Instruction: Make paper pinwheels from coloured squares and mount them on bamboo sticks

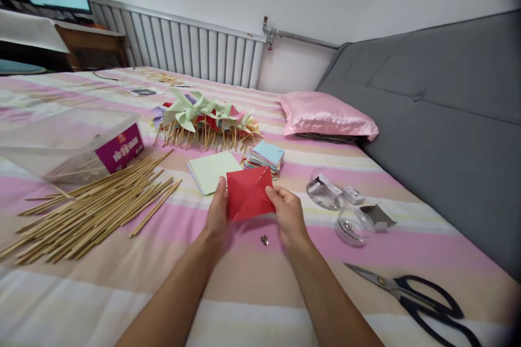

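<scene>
A square of red paper (249, 195) with cuts running in from its corners is held up over the bed. My left hand (218, 210) grips its left edge, thumb in front. On the right edge, my right hand (288, 214) pinches the sheet between thumb and fingers. Just below the paper lie a few small metal tacks (264, 240). Behind it sit a pale green sheet pile (215, 169) and a stack of coloured paper squares (266, 153). Finished paper pinwheels (191, 111) on sticks lie in a row farther back.
Many wooden sticks (97, 209) spread at left beside a clear plastic box (77, 138). Black-handled scissors (427, 295) lie at front right. Round clear containers (353, 227) and small boxes (353, 195) rest at right. A pink pillow (325, 114) leans near the grey headboard (439, 92).
</scene>
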Tool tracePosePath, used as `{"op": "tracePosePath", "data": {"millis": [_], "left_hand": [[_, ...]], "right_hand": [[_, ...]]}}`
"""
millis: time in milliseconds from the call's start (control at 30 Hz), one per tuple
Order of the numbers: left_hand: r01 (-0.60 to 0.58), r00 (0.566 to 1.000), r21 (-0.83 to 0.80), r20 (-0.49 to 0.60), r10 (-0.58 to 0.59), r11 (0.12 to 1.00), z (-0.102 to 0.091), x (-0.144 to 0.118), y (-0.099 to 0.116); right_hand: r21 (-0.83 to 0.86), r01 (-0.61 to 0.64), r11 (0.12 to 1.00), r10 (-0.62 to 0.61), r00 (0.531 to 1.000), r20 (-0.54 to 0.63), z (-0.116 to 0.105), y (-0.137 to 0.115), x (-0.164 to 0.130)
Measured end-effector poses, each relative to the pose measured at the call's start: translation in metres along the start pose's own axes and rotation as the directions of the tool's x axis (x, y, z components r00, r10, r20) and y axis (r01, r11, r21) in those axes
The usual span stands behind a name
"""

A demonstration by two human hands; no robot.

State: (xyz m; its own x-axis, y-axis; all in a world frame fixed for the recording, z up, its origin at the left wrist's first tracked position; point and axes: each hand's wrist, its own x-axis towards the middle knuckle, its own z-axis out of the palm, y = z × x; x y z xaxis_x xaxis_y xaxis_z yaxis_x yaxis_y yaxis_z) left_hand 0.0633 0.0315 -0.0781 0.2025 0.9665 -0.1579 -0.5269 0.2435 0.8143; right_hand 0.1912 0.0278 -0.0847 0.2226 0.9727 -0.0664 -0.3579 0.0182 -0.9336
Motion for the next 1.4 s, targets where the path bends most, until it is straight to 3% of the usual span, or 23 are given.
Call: {"op": "tracePosePath", "data": {"millis": [167, 333, 500, 600, 700, 833, 900, 1067, 1267, 1400], "left_hand": [[0.002, 0.998, 0.061, -0.058, 0.001, 0.998, 0.001, 0.001, -0.008], [-0.070, 0.986, 0.119, -0.145, 0.087, 0.990, -0.006, 0.007, -0.012], [-0.078, 0.981, 0.072, -0.171, 0.090, 0.994, -0.011, 0.010, -0.010], [-0.077, 0.972, 0.063, -0.216, 0.089, 0.995, -0.012, 0.011, -0.009], [-0.064, 0.971, 0.041, -0.229, 0.072, 0.997, -0.012, 0.011, -0.007], [-0.051, 0.971, 0.037, -0.231, 0.059, 0.998, -0.011, 0.011, -0.006], [-0.030, 0.976, 0.045, -0.216, 0.039, 0.999, -0.011, 0.010, -0.007], [0.070, 0.995, 0.062, -0.082, -0.065, 0.996, -0.010, 0.006, -0.008], [0.184, 0.977, 0.137, 0.080, -0.196, 0.973, -0.012, 0.001, -0.008], [0.210, 0.966, 0.198, 0.109, -0.234, 0.957, -0.013, 0.000, -0.007]], "right_hand": [[-0.113, 0.057, 0.992, -0.046, 0.994, 0.101, -0.008, 0.006, 0.012], [-0.205, 0.074, 0.976, -0.042, 0.987, 0.156, -0.008, 0.004, 0.014], [-0.256, -0.030, 0.966, 0.088, 0.972, 0.218, -0.024, -0.019, 0.022], [-0.370, 0.033, 0.928, 0.061, 0.969, 0.238, -0.040, -0.036, 0.025], [-0.433, 0.142, 0.890, 0.038, 0.924, 0.382, -0.050, -0.044, 0.024], [-0.399, 0.257, 0.880, 0.035, 0.803, 0.595, -0.051, -0.042, 0.021], [-0.384, 0.287, 0.878, 0.020, 0.778, 0.628, -0.050, -0.038, 0.022], [-0.427, 0.328, 0.843, 0.023, 0.770, 0.638, -0.055, -0.034, 0.028], [-0.488, 0.440, 0.754, 0.067, 0.687, 0.723, -0.059, -0.048, 0.024], [-0.500, 0.466, 0.730, 0.107, 0.644, 0.758, -0.059, -0.053, 0.022]]}}
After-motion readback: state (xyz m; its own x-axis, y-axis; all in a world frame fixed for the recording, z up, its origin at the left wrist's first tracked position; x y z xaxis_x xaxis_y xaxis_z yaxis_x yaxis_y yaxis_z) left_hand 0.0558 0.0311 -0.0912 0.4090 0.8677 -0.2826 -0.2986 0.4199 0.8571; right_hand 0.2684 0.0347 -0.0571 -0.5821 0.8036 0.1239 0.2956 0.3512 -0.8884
